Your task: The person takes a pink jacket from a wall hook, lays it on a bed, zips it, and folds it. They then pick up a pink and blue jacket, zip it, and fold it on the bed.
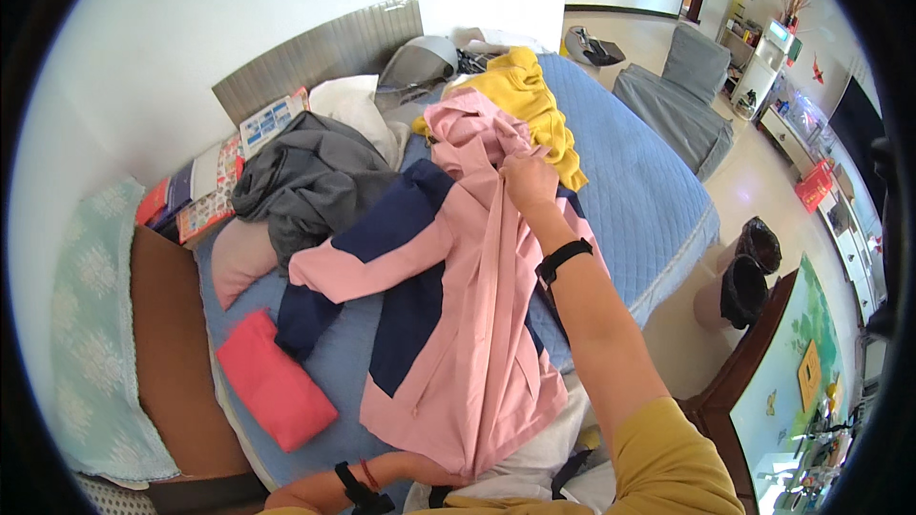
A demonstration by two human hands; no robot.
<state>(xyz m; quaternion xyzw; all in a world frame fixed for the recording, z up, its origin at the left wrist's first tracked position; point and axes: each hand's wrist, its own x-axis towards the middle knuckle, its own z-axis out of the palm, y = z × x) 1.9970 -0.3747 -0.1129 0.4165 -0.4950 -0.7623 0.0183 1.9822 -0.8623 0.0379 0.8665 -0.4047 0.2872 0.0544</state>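
Note:
A pink and navy hooded jacket (472, 286) lies front up on the blue quilted bed cover (615, 157), its hood toward the far side. My right hand (531, 180) grips the front edge just below the collar. Down at the hem, my left hand (433, 468) holds the bottom of the same front edge; the jacket hides some of its fingers. Between the two hands the front placket runs nearly straight. One sleeve is spread out to the left. Beside that sleeve is a folded coral-red cloth item (275, 383).
A dark grey garment (322, 172) and a pink pillow (243, 257) lie left. Yellow clothing (537, 107) and a grey helmet (422, 61) are beyond the hood. On the right are bins with black liners (744, 290), a glass-topped table (780, 386) and a grey-covered chair (676, 100).

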